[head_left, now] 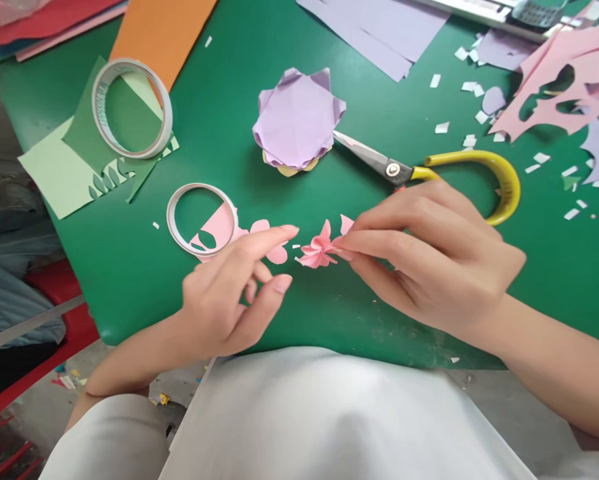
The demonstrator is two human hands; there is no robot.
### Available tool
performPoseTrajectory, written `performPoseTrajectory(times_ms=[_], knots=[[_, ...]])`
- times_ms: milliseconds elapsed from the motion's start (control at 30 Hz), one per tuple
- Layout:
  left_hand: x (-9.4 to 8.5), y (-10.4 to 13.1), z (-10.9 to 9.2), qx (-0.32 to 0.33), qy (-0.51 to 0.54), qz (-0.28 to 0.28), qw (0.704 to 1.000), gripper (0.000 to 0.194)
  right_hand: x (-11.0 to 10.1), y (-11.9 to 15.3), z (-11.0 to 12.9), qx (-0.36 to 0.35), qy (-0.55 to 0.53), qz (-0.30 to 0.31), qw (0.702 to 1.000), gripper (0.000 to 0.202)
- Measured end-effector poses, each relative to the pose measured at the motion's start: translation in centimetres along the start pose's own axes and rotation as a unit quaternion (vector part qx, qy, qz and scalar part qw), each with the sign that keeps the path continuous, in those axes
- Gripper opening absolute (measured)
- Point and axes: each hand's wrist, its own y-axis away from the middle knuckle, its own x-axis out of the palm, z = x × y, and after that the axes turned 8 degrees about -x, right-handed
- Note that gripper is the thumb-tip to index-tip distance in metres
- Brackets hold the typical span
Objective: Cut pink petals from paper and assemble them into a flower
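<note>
Between the thumb and fingertips of my right hand (429, 257) is a small pink paper flower (318, 248), its folded petals pointing left. My left hand (234, 290) is just left of the flower, thumb and index finger apart, with nothing between them. Behind the left fingertips lies a rounded pink paper piece (278, 253). A small tape roll (171, 220) rests on pink paper beside that hand. Another pink scrap (346, 224) shows by the right fingertips. Scissors with yellow handles (507, 183) lie just beyond my right hand.
A lilac folded paper piece (299, 120) sits on the green table (219, 127). At the left, a larger tape roll (97, 110) lies over green sheets (54, 170), near orange paper (162, 33). Lilac sheets (384, 30) and pink cut-out scraps (569, 73) are at the back right.
</note>
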Motion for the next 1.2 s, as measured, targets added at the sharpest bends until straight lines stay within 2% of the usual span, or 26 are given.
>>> performPoseTrajectory(times_ms=[100, 167, 267, 333, 400, 467, 533, 633, 700, 867, 900, 1000, 1067, 1133, 1200], knots=[[-1.1, -0.6, 1.1, 0.016, -0.170, -0.102, 0.980, 0.022, 0.2, -0.1, -1.0, -0.003, 0.072, 0.033, 0.997, 0.009], [-1.6, -0.8, 1.7, -0.012, -0.287, -0.122, 0.950, 0.006, 0.4, -0.2, -1.4, 0.008, 0.096, 0.068, 0.993, 0.015], [-1.6, -1.0, 2.2, -0.067, -0.383, -0.082, 0.918, 0.010, 0.4, -0.2, -1.7, 0.016, 0.105, 0.098, 0.989, 0.016], [-1.5, -1.2, 2.3, -0.077, -0.408, -0.057, 0.908, 0.010, 0.0, -0.2, -1.7, -0.005, 0.098, 0.085, 0.992, 0.009], [-1.3, -1.3, 2.2, -0.069, -0.412, -0.051, 0.907, 0.013, -0.8, -0.1, -1.6, -0.013, 0.097, 0.076, 0.992, 0.012], [-1.2, -1.4, 2.1, -0.066, -0.403, -0.049, 0.911, 0.016, -2.0, 0.0, -1.4, 0.020, 0.128, 0.102, 0.986, 0.013], [-1.3, -1.4, 2.1, -0.073, -0.385, -0.060, 0.918, 0.017, -3.1, 0.2, -1.2, 0.071, 0.196, 0.157, 0.965, 0.016], [-1.6, -1.1, 2.1, -0.080, -0.346, -0.108, 0.929, 0.016, -4.3, 0.9, -1.1, 0.155, 0.275, 0.253, 0.915, 0.034], [-1.8, -0.9, 2.0, -0.080, -0.314, -0.144, 0.935, 0.016, -4.6, 1.5, -1.3, 0.175, 0.261, 0.275, 0.909, 0.034], [-1.8, -0.9, 1.2, -0.109, -0.188, -0.224, 0.950, 0.005, -4.6, 2.3, -1.9, 0.193, 0.208, 0.276, 0.918, 0.038], [-1.7, -1.0, 1.0, -0.105, -0.148, -0.212, 0.960, 0.007, -4.6, 2.3, -1.9, 0.190, 0.201, 0.272, 0.922, 0.039], [-1.4, -0.8, 0.8, -0.037, -0.040, -0.154, 0.987, 0.014, -4.3, 2.1, -1.8, 0.189, 0.201, 0.253, 0.927, 0.036], [-1.0, -0.5, 0.8, -0.007, 0.008, -0.155, 0.988, 0.025, -4.1, 2.2, -1.8, 0.205, 0.214, 0.240, 0.925, 0.034], [-0.7, -0.1, 0.9, -0.026, 0.036, -0.160, 0.986, 0.034, -4.0, 2.3, -2.0, 0.243, 0.223, 0.233, 0.915, 0.033], [-0.3, 0.2, 0.9, -0.013, 0.059, -0.161, 0.985, 0.040, -4.0, 2.4, -2.4, 0.272, 0.238, 0.227, 0.904, 0.030]])
